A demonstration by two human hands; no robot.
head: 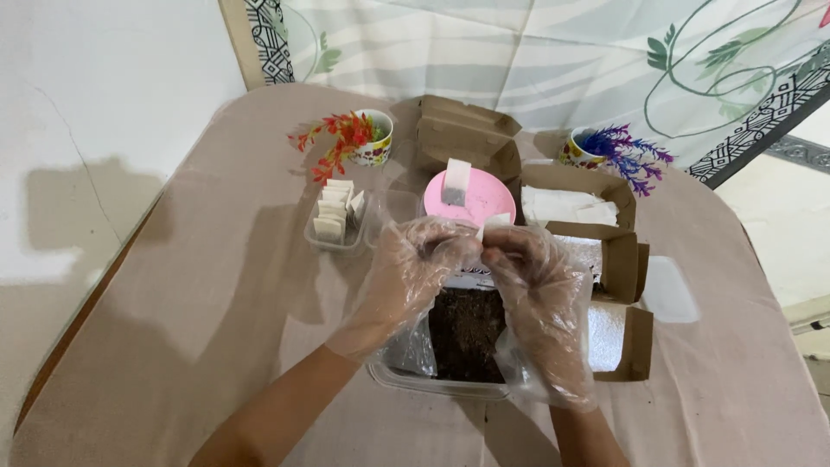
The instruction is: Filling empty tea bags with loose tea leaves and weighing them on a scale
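Landmark: the clear plastic tub (415, 380) of dark loose material, nearest the viewer on the beige table (216, 285).

Directly above the tub's far end, the left hand (406, 277) and right hand (536, 294) — both in loose transparent gloves — meet fingertip to fingertip. Their fingers are pinched shut on a small white sachet (491, 227). Only its upper corner shows, pointing up and away; its long axis cannot be determined.

Beyond the tub sits a pink bowl (484, 203) with a second sachet (455, 182) standing upright in it. Left of the tub — further back — a clear tray (335, 220) holds stacked white sachets. Right of it stand open brown cardboard boxes (618, 259).
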